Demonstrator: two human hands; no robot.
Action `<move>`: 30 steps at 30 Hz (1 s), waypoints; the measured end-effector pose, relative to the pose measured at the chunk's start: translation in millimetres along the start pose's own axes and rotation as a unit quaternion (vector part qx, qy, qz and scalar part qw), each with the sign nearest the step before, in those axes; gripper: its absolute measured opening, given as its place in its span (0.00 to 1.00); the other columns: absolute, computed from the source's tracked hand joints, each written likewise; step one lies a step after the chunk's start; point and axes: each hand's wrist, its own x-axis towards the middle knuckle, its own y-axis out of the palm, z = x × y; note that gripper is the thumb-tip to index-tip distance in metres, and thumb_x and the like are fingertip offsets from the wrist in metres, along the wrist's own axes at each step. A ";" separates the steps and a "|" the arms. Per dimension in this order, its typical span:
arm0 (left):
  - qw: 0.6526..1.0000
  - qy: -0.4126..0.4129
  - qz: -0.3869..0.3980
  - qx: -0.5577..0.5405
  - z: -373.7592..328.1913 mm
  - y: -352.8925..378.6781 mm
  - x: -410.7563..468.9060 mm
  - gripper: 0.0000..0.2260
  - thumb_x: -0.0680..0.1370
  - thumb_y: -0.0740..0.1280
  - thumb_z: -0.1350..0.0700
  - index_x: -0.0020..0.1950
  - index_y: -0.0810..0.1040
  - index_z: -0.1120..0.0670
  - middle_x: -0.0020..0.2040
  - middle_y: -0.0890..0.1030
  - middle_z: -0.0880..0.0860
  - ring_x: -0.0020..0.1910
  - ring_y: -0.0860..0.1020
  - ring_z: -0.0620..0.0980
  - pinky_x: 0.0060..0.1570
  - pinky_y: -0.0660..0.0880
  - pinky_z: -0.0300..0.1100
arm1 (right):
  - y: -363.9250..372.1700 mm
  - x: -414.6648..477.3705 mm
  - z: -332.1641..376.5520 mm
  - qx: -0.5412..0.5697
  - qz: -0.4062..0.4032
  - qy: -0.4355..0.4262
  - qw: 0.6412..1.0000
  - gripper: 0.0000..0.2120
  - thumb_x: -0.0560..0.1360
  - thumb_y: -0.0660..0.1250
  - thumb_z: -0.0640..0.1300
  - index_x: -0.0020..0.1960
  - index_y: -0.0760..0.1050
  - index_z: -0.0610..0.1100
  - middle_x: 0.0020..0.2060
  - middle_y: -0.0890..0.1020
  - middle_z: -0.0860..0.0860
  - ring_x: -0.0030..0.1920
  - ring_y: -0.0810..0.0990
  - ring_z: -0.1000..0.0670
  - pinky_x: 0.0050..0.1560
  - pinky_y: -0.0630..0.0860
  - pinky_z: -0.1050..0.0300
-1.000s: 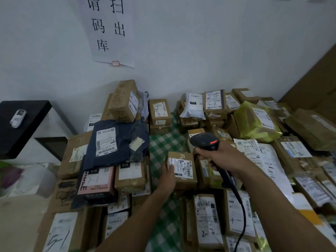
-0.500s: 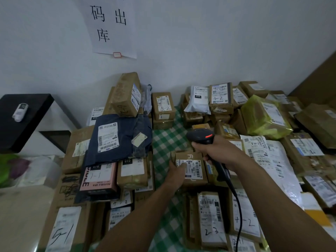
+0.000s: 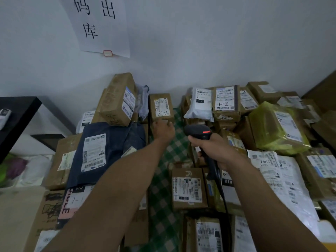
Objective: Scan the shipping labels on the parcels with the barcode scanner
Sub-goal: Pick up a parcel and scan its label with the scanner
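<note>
Cardboard box marked 5-2 [image 3: 161,118] stands at upper centre, my left hand [image 3: 163,130] touching its lower edge with stretched fingers. My right hand [image 3: 216,150] grasps the barcode scanner [image 3: 199,131] just beside. If I push, the box may tip and hide its label [image 3: 161,106].

Left hand [image 3: 164,129]: bare, its back to the camera, just above the middle of the frame; fingertips blurred.
Left forearm [image 3: 118,188]: bare skin all the way to the bottom edge, lower left of centre.
Right hand [image 3: 216,151]: bare, back and knuckles showing, right of centre.
Right forearm [image 3: 272,206]: bare to the lower right corner.
</note>
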 end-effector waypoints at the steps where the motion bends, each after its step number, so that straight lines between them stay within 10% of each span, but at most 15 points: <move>1: 1.000 -0.016 0.001 0.010 0.8 0.5 11.7 0.26 0.83 0.64 0.49 0.78 0.65 0.60 0.76 0.66 0.62 0.73 0.68 0.63 0.72 0.66 0.52 | -1.4 7.3 -3.0 0.001 0.002 0.006 1.000 0.09 0.78 0.74 0.50 0.54 0.81 0.47 0.48 0.83 0.43 0.32 0.78 0.53 0.38 0.76 0.55; 9: 0.984 -0.155 -0.014 -0.086 -2.2 28.3 88.6 0.48 0.73 0.74 0.41 0.83 0.49 0.53 0.80 0.57 0.58 0.77 0.61 0.62 0.76 0.60 0.55 | -16.9 48.2 -26.7 -0.030 0.010 0.017 0.999 0.07 0.77 0.74 0.55 0.55 0.81 0.59 0.51 0.86 0.46 0.47 0.85 0.45 0.56 0.81 0.43; 14: 0.983 -0.174 -0.033 -0.050 -8.4 37.2 108.4 0.64 0.65 0.79 0.33 0.83 0.41 0.56 0.81 0.55 0.58 0.79 0.57 0.61 0.76 0.59 0.56 | -23.2 58.1 -33.5 -0.020 0.003 0.029 0.999 0.07 0.77 0.73 0.55 0.54 0.82 0.56 0.49 0.87 0.47 0.40 0.83 0.49 0.45 0.79 0.50; 30: 0.944 -0.094 -0.110 -0.298 -21.8 22.7 8.2 0.55 0.58 0.83 0.50 0.79 0.58 0.54 0.70 0.67 0.55 0.68 0.71 0.55 0.65 0.76 0.49 | -25.3 44.4 -20.7 0.025 -0.001 0.004 1.000 0.06 0.78 0.73 0.51 0.54 0.82 0.52 0.45 0.86 0.53 0.34 0.79 0.52 0.34 0.76 0.57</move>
